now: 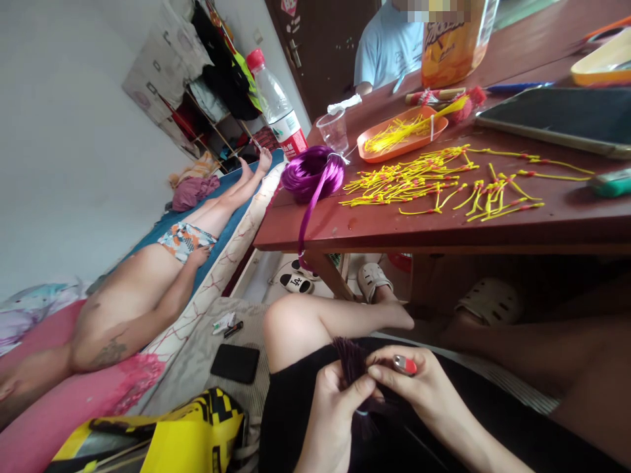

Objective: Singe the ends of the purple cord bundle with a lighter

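My left hand (340, 394) is closed around a bundle of dark purple threads (351, 358) above my lap. The cut ends fan out over the top of the fist, and more strands hang below it. At the bundle's side, my right hand (411, 384) pinches with thumb and forefinger, close to the left thumb. A small red and silver nail clipper (405, 364) is tucked in the right hand's fingers. What the right fingertips pinch is too small to make out. On the table lies a purple thread skein (315, 174), one tail hanging over the edge.
The red-brown table (374, 230) bears yellow knotted cords (419, 177), an orange tray (365, 150), a tablet (562, 118) and a bottle (280, 108). A person (142, 289) lies on the bed at left; another sits behind the table. A black phone (235, 363) lies beside my leg.
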The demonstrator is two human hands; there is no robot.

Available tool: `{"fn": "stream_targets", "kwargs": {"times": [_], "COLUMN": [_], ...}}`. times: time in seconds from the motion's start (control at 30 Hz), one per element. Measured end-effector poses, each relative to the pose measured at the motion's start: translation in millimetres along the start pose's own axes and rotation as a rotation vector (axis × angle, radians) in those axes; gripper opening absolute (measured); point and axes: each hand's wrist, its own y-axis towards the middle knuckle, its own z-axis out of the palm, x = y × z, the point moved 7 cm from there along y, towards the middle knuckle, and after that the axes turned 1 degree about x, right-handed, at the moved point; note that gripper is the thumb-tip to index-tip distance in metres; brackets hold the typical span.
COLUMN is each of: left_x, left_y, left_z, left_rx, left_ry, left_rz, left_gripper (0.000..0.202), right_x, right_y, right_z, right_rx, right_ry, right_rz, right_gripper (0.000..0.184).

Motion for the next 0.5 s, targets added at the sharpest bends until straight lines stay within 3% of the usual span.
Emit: {"fn": "stream_targets", "kwargs": {"times": [0.27,0.5], "left_x": [1.3,0.1], "left_y": [-1.2,-2.3], "left_z": [0.8,-9.1], "left_rx": [0.027,-0.073], "left_ry": [-0.019,-0.033], "left_rz": [0.000,0.034], "left_gripper": [0.011,0.008], "right_x": [1.8,-0.2], "right_y": [-1.4,-0.9], "right_z": [-3.0,-12.8], "right_rx": [-0.051,-0.136], "right_ry": [-0.020,-0.138], "right_rz": [-0.021,-0.020], "right_gripper": [0.019,0.018]}}
